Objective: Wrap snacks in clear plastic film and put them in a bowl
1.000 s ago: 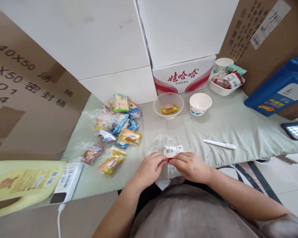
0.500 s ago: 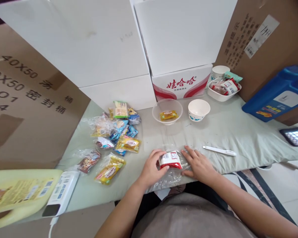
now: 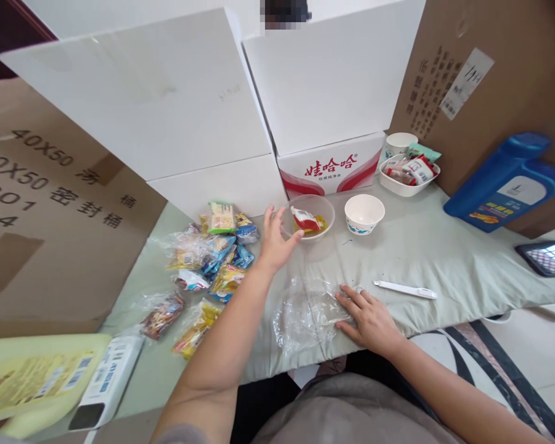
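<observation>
At the left rim of a clear plastic bowl, my left hand has its thumb and fingers spread. A red-and-white snack packet leans inside that bowl, apart from my fingers, over a yellow packet. My right hand lies with fingers stretched out on the right edge of a crumpled clear plastic bag, which is spread on the green cloth. A white utility knife lies just beyond my right hand.
Several snack packets are piled on the left. Right of the clear bowl stands a white paper bowl; farther back is a white dish of packets. A blue bottle and a phone are on the right. White boxes wall the back.
My left hand has carried the red-and-white packet from the plastic bag forward into the clear bowl and let go. My right hand has stayed on the bag, which now lies flatter.
</observation>
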`<state>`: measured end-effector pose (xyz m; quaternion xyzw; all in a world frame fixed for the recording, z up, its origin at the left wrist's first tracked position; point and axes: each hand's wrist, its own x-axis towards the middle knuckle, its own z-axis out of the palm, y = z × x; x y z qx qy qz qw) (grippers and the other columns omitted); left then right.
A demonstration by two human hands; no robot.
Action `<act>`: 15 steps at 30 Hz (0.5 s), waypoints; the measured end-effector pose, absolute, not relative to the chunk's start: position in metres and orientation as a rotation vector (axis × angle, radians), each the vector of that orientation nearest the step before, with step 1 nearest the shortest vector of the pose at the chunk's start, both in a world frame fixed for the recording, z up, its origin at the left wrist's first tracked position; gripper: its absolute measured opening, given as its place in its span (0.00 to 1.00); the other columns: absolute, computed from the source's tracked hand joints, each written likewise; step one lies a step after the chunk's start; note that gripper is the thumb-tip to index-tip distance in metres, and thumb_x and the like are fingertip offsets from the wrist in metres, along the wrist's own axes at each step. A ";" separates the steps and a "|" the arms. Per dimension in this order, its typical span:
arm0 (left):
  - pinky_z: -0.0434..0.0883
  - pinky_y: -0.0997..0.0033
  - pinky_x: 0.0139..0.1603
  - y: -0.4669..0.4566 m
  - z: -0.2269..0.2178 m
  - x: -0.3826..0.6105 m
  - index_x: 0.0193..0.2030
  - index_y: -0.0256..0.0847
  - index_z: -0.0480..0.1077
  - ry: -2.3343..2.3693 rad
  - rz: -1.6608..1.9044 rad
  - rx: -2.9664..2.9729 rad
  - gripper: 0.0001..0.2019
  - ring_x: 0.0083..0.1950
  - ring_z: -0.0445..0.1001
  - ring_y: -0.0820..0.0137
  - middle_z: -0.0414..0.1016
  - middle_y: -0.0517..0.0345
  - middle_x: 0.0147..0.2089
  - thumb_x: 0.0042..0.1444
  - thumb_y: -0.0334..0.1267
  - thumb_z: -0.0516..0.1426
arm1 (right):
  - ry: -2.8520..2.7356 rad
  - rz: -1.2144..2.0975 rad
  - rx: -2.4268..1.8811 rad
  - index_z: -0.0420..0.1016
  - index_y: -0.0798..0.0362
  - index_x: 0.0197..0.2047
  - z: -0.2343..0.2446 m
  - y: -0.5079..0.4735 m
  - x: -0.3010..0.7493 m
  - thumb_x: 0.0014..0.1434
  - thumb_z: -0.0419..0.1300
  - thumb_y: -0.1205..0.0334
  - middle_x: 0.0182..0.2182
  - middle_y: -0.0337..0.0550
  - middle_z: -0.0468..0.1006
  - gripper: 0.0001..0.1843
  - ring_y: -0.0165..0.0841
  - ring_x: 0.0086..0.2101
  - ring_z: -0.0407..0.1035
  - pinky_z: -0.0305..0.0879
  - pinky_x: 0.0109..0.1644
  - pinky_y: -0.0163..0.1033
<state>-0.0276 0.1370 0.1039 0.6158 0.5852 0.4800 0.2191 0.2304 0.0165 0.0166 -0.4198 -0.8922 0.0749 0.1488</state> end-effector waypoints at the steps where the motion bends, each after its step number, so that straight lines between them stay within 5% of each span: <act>1: 0.71 0.60 0.52 0.132 0.105 -0.025 0.59 0.39 0.64 1.672 1.307 1.799 0.31 0.56 0.69 0.60 0.50 0.41 0.69 0.50 0.48 0.64 | -2.559 0.217 -1.202 0.69 0.55 0.61 0.017 0.016 0.230 0.62 0.56 0.47 0.62 0.54 0.66 0.29 0.45 0.51 0.68 0.66 0.55 0.52; 4: 0.72 0.64 0.48 0.092 0.108 -0.008 0.49 0.38 0.71 1.538 1.096 2.046 0.14 0.46 0.73 0.66 0.72 0.49 0.50 0.59 0.42 0.56 | -2.546 0.230 -1.188 0.69 0.55 0.61 0.017 0.016 0.231 0.62 0.57 0.47 0.61 0.55 0.66 0.29 0.45 0.51 0.68 0.67 0.54 0.52; 7: 0.73 0.70 0.45 0.039 0.102 0.013 0.42 0.42 0.73 1.078 0.602 2.172 0.09 0.40 0.75 0.71 0.76 0.57 0.39 0.62 0.38 0.53 | -2.549 0.245 -1.178 0.69 0.56 0.60 0.016 0.018 0.231 0.62 0.57 0.49 0.61 0.56 0.66 0.28 0.45 0.50 0.68 0.67 0.54 0.52; 9: 0.72 0.67 0.52 0.012 0.089 0.019 0.43 0.43 0.74 0.980 0.407 2.287 0.07 0.48 0.74 0.67 0.77 0.56 0.45 0.61 0.36 0.55 | -2.555 0.257 -1.169 0.68 0.56 0.61 0.016 0.018 0.231 0.63 0.57 0.50 0.61 0.56 0.66 0.28 0.45 0.51 0.68 0.67 0.54 0.52; 12: 0.65 0.46 0.60 -0.008 0.062 0.009 0.51 0.43 0.72 1.425 0.329 2.418 0.15 0.63 0.64 0.53 0.68 0.47 0.61 0.57 0.37 0.59 | -2.539 0.280 -1.162 0.66 0.57 0.62 0.018 0.016 0.234 0.61 0.59 0.49 0.63 0.59 0.61 0.31 0.47 0.54 0.66 0.66 0.56 0.53; 15: 0.62 0.38 0.61 -0.019 0.044 -0.017 0.57 0.41 0.68 1.754 0.378 2.393 0.21 0.67 0.59 0.47 0.64 0.42 0.65 0.57 0.40 0.59 | -2.518 0.315 -1.140 0.62 0.56 0.64 0.023 0.007 0.242 0.57 0.63 0.48 0.66 0.61 0.53 0.36 0.47 0.57 0.62 0.64 0.57 0.54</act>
